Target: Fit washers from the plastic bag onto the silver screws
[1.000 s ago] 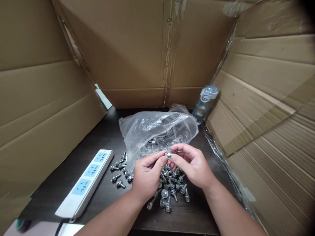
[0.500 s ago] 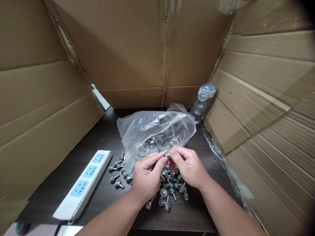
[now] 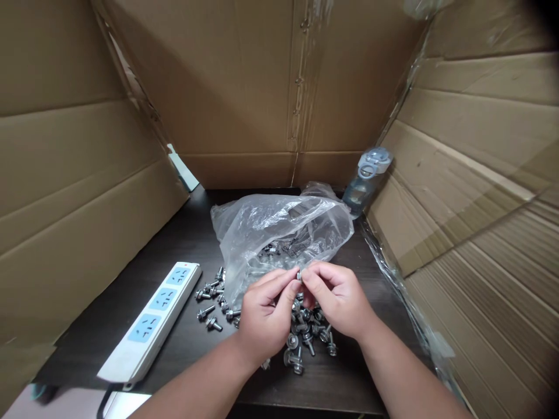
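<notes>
Between the fingertips of both hands is a small silver bolt [image 3: 299,276], mostly covered by the fingers. My left hand [image 3: 268,311] pinches it from the left with thumb and forefinger. From the right, my right hand [image 3: 338,297] closes on the same bolt. Below and around the hands lies a pile of metal bolts [image 3: 308,334] with washers and nuts on them, partly hidden by the left hand. More loose bolts [image 3: 212,297] lie left of the left hand. Just behind the hands, a clear plastic bag [image 3: 257,224] lies with its mouth toward me and metal pieces inside.
A white power strip [image 3: 151,326] with blue sockets lies on the dark table [image 3: 174,247] at the left. At the back right stands a blue water bottle [image 3: 367,180]. Cardboard walls [image 3: 236,81] enclose the left, back and right sides.
The whole view has shifted slightly, so everything sits a little further right. Both hands keep their pinch on the bolt, with only slight finger movement.
</notes>
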A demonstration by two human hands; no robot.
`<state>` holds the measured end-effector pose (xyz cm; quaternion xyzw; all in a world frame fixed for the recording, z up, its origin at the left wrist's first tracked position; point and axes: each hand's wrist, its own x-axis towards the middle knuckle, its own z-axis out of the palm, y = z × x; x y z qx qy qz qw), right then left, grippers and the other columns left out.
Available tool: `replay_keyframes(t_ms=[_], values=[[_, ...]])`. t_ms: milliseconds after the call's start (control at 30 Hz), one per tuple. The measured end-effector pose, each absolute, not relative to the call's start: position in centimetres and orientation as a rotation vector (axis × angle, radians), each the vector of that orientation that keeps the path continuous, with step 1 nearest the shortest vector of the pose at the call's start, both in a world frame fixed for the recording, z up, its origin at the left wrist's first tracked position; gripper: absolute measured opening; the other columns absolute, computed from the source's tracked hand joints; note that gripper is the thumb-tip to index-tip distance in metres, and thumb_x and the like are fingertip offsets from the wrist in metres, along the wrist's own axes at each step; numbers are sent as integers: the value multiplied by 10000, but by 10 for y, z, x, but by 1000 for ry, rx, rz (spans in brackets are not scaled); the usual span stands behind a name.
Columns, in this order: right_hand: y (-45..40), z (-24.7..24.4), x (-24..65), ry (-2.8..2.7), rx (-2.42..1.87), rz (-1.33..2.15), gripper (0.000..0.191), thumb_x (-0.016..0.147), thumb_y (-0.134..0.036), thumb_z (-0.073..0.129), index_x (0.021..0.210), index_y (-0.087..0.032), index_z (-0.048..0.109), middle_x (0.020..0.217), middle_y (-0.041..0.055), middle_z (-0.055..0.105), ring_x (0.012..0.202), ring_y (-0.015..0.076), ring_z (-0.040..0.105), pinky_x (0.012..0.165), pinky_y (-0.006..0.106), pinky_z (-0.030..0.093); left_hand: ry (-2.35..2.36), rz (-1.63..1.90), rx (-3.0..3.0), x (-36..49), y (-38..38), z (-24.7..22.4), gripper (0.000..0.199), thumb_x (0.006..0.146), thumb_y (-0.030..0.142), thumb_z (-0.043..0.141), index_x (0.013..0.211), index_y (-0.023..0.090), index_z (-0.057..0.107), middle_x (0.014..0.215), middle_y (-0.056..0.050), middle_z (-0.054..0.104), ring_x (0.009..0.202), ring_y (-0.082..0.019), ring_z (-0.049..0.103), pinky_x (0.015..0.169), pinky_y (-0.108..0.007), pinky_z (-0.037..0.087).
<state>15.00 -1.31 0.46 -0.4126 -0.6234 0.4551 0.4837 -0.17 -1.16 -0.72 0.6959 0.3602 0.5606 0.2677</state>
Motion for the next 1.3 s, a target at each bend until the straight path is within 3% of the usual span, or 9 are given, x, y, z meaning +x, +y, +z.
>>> replay_keyframes(t_ms=[167,300,600,767,867,1133,1300], values=[[-12,6,152,-1367,-900,1233,179,876,-315,615,919,-141,622,723,32,615,619,120,606,590,242,532,980,1515,1877,-2,-10,-6,281,834,92,611,1060,212,728,881,-48,716,788,-121,658,690,-192,520],[-14,8,152,-1387,-835,1208,130,836,-259,651,859,-132,634,888,65,599,664,125,616,606,255,548,956,1518,1912,-2,-11,-7,276,833,95,612,1058,201,729,896,-64,716,802,-139,661,678,-210,522],[-14,7,153,-1501,-1011,1174,276,911,-336,541,728,-135,587,616,12,539,520,99,532,499,220,442,939,1517,1938,-3,-9,-9,286,834,90,604,1066,201,729,824,-63,702,727,-137,648,652,-226,515],[-14,8,153,-1413,-907,1245,163,868,-299,608,861,-137,618,743,32,593,603,115,584,556,234,505,968,1524,1917,-2,-10,-8,271,831,99,611,1049,203,734,870,-67,712,772,-149,658,656,-227,515],[-15,9,152,-1389,-865,1227,127,851,-259,627,848,-132,632,797,42,585,604,112,591,546,235,512,936,1534,1932,-1,-11,-7,269,827,86,613,1037,200,735,855,-60,710,759,-134,653,663,-214,512],[-17,9,150,-1378,-887,1199,143,839,-274,644,819,-133,644,800,52,599,593,113,597,526,237,527,908,1526,1917,-3,-10,-6,294,833,74,598,1059,207,731,836,-60,708,738,-135,647,663,-227,511],[-14,7,154,-1307,-904,1286,222,827,-306,668,942,-122,625,665,35,632,566,131,618,535,258,546,930,1514,1836,-2,-11,-6,253,814,104,625,1016,191,749,826,-66,708,734,-141,643,659,-228,504]])
